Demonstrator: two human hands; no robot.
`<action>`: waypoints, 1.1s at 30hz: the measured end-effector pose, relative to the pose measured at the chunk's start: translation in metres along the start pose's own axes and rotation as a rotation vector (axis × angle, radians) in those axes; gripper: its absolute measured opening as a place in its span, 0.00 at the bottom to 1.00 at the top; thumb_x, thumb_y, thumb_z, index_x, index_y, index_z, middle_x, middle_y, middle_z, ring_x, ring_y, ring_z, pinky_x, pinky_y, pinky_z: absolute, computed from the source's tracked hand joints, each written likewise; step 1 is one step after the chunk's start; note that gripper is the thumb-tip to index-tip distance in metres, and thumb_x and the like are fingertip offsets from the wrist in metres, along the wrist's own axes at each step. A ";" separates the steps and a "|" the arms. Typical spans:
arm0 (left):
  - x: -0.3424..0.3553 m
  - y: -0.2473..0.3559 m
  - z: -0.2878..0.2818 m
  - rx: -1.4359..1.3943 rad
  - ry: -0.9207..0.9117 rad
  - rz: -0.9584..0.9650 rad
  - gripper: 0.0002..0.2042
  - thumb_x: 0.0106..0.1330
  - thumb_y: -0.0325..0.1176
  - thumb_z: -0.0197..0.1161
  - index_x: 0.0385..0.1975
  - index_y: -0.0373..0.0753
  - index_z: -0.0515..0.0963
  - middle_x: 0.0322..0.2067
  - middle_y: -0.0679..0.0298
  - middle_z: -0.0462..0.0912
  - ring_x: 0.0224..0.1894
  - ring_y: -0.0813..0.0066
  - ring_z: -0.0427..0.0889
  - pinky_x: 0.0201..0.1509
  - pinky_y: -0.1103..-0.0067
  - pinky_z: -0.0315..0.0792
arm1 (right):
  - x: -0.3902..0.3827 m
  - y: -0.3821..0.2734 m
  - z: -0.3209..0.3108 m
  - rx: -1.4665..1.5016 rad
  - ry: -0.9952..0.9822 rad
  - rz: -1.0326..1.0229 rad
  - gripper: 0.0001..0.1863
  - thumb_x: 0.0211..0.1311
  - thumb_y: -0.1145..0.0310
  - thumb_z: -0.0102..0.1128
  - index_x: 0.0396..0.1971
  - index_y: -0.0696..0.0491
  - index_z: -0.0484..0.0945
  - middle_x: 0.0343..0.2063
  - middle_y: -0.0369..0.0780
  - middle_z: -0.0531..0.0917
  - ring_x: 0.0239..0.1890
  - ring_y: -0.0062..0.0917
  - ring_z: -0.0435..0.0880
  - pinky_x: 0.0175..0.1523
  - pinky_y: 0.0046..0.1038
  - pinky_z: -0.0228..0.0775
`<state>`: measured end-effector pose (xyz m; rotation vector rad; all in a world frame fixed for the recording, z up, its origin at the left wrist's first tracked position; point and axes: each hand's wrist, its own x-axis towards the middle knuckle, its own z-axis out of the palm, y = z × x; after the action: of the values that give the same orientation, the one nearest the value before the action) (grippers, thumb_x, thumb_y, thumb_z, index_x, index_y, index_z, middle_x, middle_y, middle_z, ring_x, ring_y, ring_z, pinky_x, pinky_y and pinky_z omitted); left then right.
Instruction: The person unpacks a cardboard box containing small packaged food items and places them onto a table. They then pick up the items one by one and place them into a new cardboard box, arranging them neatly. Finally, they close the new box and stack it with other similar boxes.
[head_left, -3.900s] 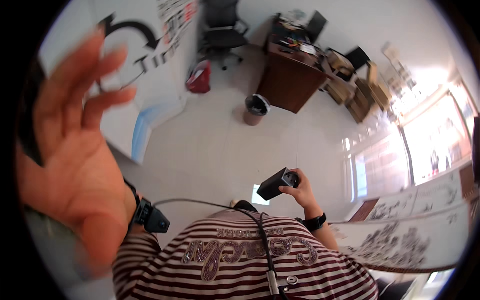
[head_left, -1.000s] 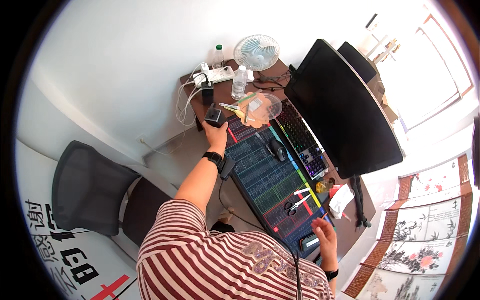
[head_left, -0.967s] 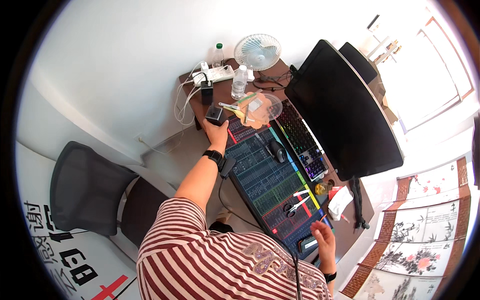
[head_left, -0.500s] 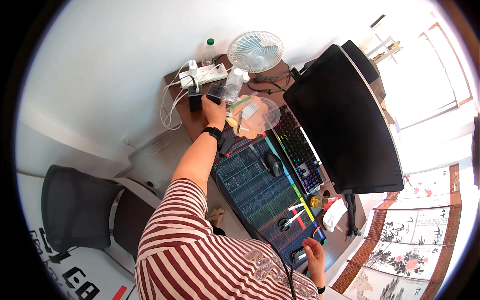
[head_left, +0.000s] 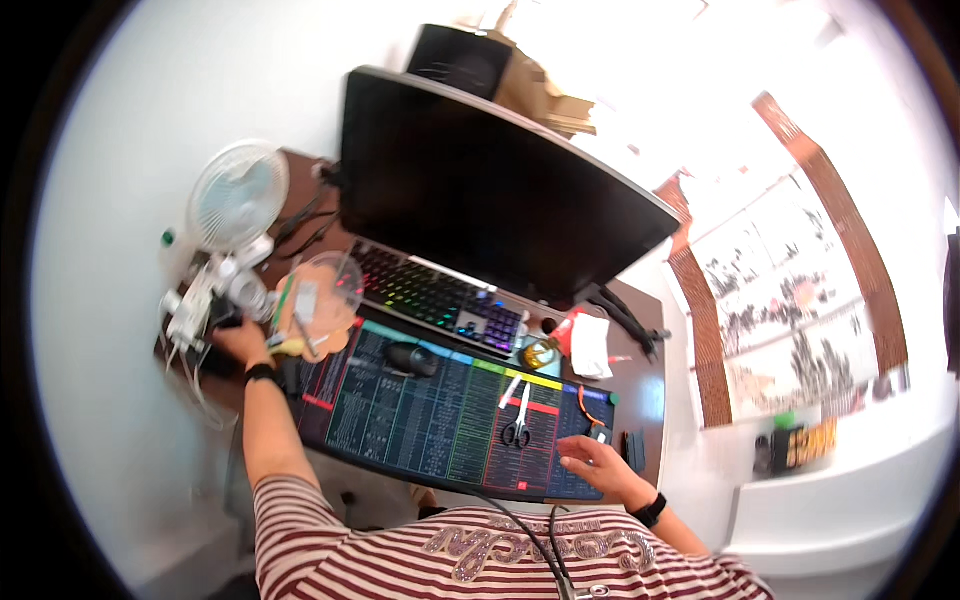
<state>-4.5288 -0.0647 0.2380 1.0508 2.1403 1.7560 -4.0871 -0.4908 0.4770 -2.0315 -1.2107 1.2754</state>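
Dark desk mat (head_left: pixel 430 420) with scissors (head_left: pixel 518 420) and mouse (head_left: pixel 412 358), right hand (head_left: pixel 592 468) flat, fingers apart, left hand (head_left: pixel 236 340) by power strip (head_left: pixel 190 315), grip unclear, fan (head_left: pixel 236 200) behind.

The mat (head_left: pixel 420 420) lies mostly open between mouse (head_left: pixel 410 358) and scissors (head_left: pixel 518 420). At the table's left end, fan (head_left: pixel 237 197), bottle (head_left: pixel 235 288), power strip (head_left: pixel 190 315) and clear bowl (head_left: pixel 322 297) crowd together. The monitor (head_left: pixel 490 190) walls off the back.
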 end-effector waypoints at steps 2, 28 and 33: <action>0.003 0.004 -0.001 0.175 0.007 0.052 0.35 0.43 0.30 0.73 0.49 0.24 0.61 0.48 0.43 0.67 0.51 0.50 0.67 0.58 0.65 0.59 | -0.003 0.000 -0.003 -0.001 0.005 -0.002 0.21 0.61 0.65 0.57 0.50 0.61 0.69 0.44 0.44 0.78 0.46 0.27 0.78 0.49 0.26 0.70; -0.337 0.147 -0.174 -0.451 -0.804 -0.497 0.14 0.65 0.29 0.52 0.49 0.36 0.66 0.44 0.62 0.69 0.45 0.74 0.70 0.47 0.80 0.68 | -0.235 0.196 -0.045 0.256 0.441 -0.188 0.19 0.60 0.64 0.57 0.47 0.59 0.71 0.42 0.44 0.79 0.46 0.29 0.78 0.51 0.28 0.69; -0.470 0.232 -0.188 -0.526 -1.119 -0.342 0.09 0.66 0.29 0.51 0.45 0.38 0.70 0.36 0.64 0.77 0.39 0.79 0.76 0.44 0.82 0.70 | -0.334 0.280 -0.056 0.329 0.603 -0.163 0.19 0.60 0.63 0.56 0.47 0.59 0.71 0.42 0.44 0.79 0.45 0.29 0.78 0.50 0.27 0.69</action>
<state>-4.1932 -0.4891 0.3687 1.0417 1.0109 1.0328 -3.9776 -0.9165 0.4581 -1.8320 -0.7989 0.6518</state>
